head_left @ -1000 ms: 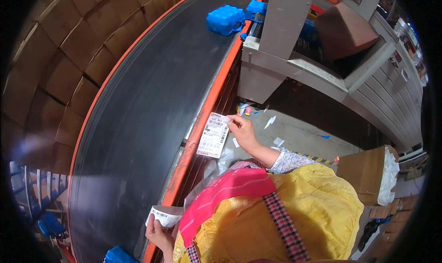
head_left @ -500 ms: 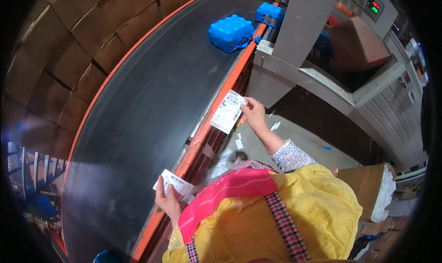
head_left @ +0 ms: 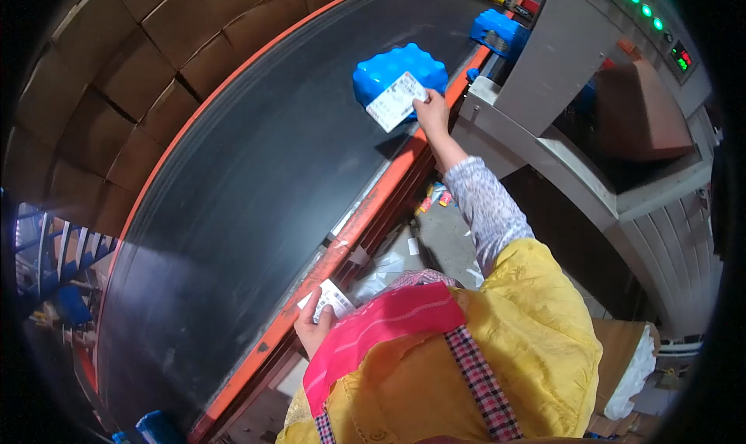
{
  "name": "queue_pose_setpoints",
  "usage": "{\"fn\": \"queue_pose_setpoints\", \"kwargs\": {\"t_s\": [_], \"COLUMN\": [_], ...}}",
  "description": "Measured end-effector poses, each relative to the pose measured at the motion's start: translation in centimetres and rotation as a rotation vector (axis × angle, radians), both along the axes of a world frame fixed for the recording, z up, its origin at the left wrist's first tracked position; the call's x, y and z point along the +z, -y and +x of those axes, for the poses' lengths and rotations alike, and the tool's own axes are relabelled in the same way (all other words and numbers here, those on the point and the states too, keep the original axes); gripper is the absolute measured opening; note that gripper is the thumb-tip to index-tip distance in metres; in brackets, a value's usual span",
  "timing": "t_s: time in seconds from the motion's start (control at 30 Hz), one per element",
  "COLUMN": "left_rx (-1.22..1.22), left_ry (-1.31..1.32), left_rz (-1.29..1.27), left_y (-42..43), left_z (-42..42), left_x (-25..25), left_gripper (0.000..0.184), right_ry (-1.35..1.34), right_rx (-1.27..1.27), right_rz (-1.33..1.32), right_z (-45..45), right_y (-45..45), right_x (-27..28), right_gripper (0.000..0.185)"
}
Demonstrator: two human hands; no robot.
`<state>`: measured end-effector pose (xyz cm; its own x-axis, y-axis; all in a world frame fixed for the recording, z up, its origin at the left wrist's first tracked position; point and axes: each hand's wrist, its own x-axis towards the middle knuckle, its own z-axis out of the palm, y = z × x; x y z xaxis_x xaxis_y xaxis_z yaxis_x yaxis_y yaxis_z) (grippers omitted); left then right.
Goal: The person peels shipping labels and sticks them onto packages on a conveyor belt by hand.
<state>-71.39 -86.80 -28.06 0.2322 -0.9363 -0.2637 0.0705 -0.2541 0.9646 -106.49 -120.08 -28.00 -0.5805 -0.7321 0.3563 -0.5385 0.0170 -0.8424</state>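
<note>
My right hand (head_left: 434, 111) pinches one corner of a white printed label (head_left: 395, 103). The label hangs in front of a blue wrapped pack (head_left: 388, 67) with a bumpy top, hiding part of its near side; I cannot tell whether they touch. Near my body, my left hand (head_left: 312, 326) grips more white printed labels (head_left: 336, 298) between thumb and fingers, just beside the conveyor's orange edge. The pack sits on the curved black conveyor belt (head_left: 256, 180), close to its right rim.
A second blue pack (head_left: 499, 33) stands at the outlet of a grey machine (head_left: 536, 71) with green lights. An orange rail (head_left: 334, 253) borders the belt. Stacked cardboard boxes (head_left: 124, 63) line the far side. Another blue pack (head_left: 159, 427) is at the lower left. Paper scraps lie on the floor.
My right hand has reached forward with its label, from above the orange rail to the near blue pack. My left hand stays low with its labels. The camera view has shifted slightly.
</note>
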Motion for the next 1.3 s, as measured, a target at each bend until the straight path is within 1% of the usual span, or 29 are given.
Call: {"fn": "queue_pose_setpoints", "kwargs": {"t_s": [0.03,0.1,0.17,0.2,0.3,0.33,0.37,0.43,0.47,0.57,0.6,0.7,0.73,0.77,0.83,0.87,0.93,0.97,1.03,1.07,1.1,1.17,1.2,1.23,1.27,1.3], "left_rx": [0.007,0.033,0.049,0.062,0.078,0.07,0.062,0.057,0.054,0.038,0.028,0.013,0.016,0.018,0.013,0.007,-0.036,-0.105,-0.038,-0.01,0.022,0.072,0.081,0.069,0.049,0.026], "left_ry": [-0.001,0.027,0.014,0.002,-0.013,-0.004,0.004,-0.001,-0.004,-0.042,-0.039,-0.048,-0.062,-0.075,-0.058,-0.03,-0.015,0.215,0.007,-0.02,-0.046,-0.097,-0.072,0.011,0.09,0.167], "left_rz": [-0.006,0.017,0.053,0.032,0.009,0.023,0.037,0.051,0.059,0.043,0.03,0.04,0.034,0.033,0.031,0.023,0.021,-0.084,0.053,-0.003,-0.013,-0.045,-0.037,-0.036,-0.037,-0.045], "left_y": [0.0,0.1,0.0,-0.1,-0.3,-0.2,-0.1,0.0,0.0,0.1,0.0,-0.5,-0.5,-0.7,-1.2,-1.1,-1.2,-1.0,-1.5,-1.8,-2.2,-2.7,-2.9,-3.2,-3.5,-3.4], "left_z": [-0.1,-0.3,-0.1,-0.1,0.1,0.1,0.2,0.1,0.2,0.6,1.0,2.3,2.6,2.8,3.4,3.6,3.9,4.3,4.2,4.5,4.9,5.7,5.8,6.2,6.7,6.7], "left_x": [-0.2,0.0,-0.2,-0.4,-0.8,-0.7,-0.5,0.0,0.3,0.7,0.6,-0.2,-0.3,-0.3,-0.5,-0.8,-0.2,-0.3,0.8,-0.1,-1.2,-2.6,-2.6,-2.8,-3.2,-3.6], "left_gripper": [0.041,0.04,0.04,0.04,0.039,0.039,0.038,0.038,0.037,0.037,0.037,0.037,0.036,0.036,0.036,0.036,0.035,0.035,0.034,0.034,0.034,0.033,0.033,0.034,0.034,0.034], "right_ry": [-0.071,-0.089,-0.092,-0.094,-0.236,-0.224,-0.276,-0.376,-0.402,-0.478,-0.576,-0.892,-1.053,-1.042,-0.914,-0.924,-0.909,-0.9,-0.867,-0.872,-0.832,-0.883,-0.892,-0.914,-0.869,-0.816], "right_rx": [-0.021,-0.114,-0.149,-0.168,-0.153,-0.137,-0.105,-0.065,-0.047,0.086,0.068,0.113,0.157,0.38,0.722,0.77,0.883,0.873,0.857,0.799,0.775,0.829,0.877,0.909,0.912,0.944], "right_rz": [0.006,-0.014,-0.003,0.004,-0.015,0.127,0.139,0.142,0.137,0.182,0.281,0.159,0.164,0.232,0.301,0.272,0.222,0.234,0.263,0.261,0.289,0.228,0.213,0.197,0.066,0.042], "right_z": [-0.5,-0.3,0.4,0.8,2.9,3.8,4.6,6.8,7.8,11.0,12.5,14.7,15.9,16.9,20.1,21.1,22.8,23.0,23.1,22.6,22.2,22.2,22.7,23.3,23.9,24.5], "right_y": [2.3,5.5,7.9,8.7,9.5,9.1,8.4,6.3,5.3,1.9,0.4,-1.7,-2.1,-2.6,-2.7,-3.2,-4.6,-5.2,-5.8,-6.0,-6.7,-8.3,-9.2,-10.1,-11.1,-12.7], "right_x": [-0.3,-0.3,-0.5,-0.9,-2.4,-2.5,-2.9,-2.5,-2.3,-0.4,0.5,0.4,0.5,0.7,-2.1,-2.9,-2.9,-3.0,-3.0,-2.9,-2.1,-2.1,-2.0,-1.7,-2.7,-2.3], "right_gripper": [0.033,0.032,0.035,0.037,0.035,0.032,0.033,0.041,0.057,0.071,0.075,0.071,0.066,0.061,0.07,0.071,0.075,0.076,0.079,0.085,0.084,0.084,0.085,0.087,0.089,0.086]}}
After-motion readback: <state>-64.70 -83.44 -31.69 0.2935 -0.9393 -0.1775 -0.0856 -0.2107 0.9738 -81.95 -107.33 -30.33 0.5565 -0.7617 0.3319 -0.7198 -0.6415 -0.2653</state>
